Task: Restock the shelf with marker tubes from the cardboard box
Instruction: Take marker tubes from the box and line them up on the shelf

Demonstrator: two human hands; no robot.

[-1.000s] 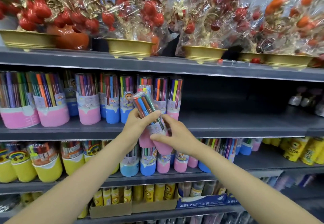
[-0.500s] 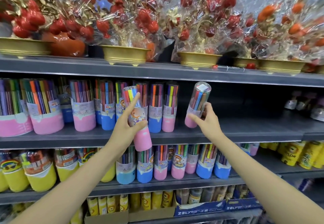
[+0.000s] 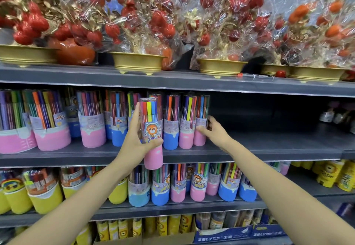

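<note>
L hand [image 3: 137, 141] clenched round pink-based marker tube [image 3: 151, 129], held upright just in front of middle shelf [image 3: 269, 148], likely next to go in. R hand [image 3: 211, 129] wrapped on end tube [image 3: 200, 122] at row's right, prob. seating it beside neighbours. Box not in view.

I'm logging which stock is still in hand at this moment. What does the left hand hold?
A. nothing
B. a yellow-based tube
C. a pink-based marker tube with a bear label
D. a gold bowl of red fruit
C: the left hand grips a pink-based marker tube with a bear label, held in front of the shelf, while the right hand touches the end tube of the row.
</note>
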